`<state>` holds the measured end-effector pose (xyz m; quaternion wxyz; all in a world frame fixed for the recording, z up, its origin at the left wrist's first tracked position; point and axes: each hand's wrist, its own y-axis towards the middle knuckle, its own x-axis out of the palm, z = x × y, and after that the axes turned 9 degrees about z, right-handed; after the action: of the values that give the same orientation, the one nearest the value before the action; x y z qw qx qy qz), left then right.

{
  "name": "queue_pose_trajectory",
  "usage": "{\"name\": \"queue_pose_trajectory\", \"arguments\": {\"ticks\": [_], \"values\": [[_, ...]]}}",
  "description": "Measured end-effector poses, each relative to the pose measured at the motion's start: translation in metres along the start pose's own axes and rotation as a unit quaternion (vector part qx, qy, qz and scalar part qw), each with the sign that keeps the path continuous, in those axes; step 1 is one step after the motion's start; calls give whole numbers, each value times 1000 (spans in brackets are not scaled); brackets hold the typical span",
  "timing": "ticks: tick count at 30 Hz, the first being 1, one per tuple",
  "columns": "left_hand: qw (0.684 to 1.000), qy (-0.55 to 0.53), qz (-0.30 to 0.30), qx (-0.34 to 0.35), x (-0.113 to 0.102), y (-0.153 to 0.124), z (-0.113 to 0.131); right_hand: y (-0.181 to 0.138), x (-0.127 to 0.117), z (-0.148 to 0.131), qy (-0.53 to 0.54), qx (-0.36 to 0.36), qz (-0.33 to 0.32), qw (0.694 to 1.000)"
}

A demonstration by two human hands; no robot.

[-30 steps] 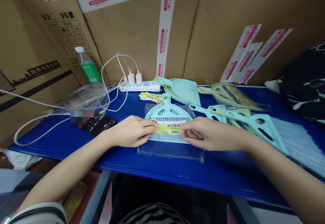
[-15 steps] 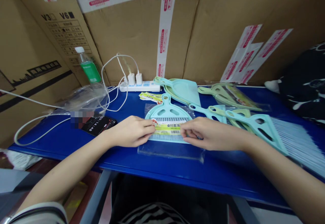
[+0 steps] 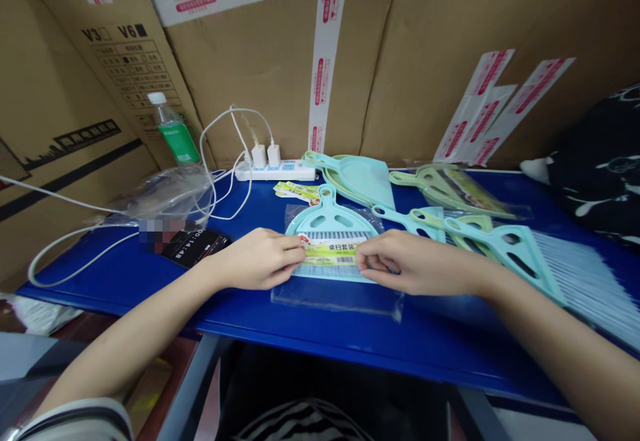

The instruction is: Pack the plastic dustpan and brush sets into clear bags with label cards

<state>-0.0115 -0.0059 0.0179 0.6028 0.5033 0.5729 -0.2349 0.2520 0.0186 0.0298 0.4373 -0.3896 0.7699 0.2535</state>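
Observation:
A light-blue dustpan and brush set (image 3: 327,213) lies flat in front of me, handle pointing away, with a clear plastic bag (image 3: 340,301) around it. A yellow-green and white label card (image 3: 330,250) rests across the bristles; I cannot tell whether it is inside the bag. My left hand (image 3: 267,259) is closed at the card's left end, fingers pressed together. At the right end my right hand (image 3: 400,261) is closed too, its fingers curled at the card's edge. Both sets of fingertips are partly hidden.
More dustpans (image 3: 363,177) and loose brushes (image 3: 520,254) lie behind and to the right, beside a bagged green set (image 3: 450,187). Spare label cards (image 3: 297,191) are near a power strip (image 3: 280,172). To the left are a phone (image 3: 195,244), white cables and a bottle (image 3: 175,134). Cardboard stands behind.

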Motion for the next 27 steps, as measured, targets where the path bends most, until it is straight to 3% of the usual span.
{"name": "queue_pose_trajectory", "arguments": {"ticks": [27], "values": [[1000,7,-15,-3,-1,0,0,0,-1,1,-5,0,-2,1000]]}}
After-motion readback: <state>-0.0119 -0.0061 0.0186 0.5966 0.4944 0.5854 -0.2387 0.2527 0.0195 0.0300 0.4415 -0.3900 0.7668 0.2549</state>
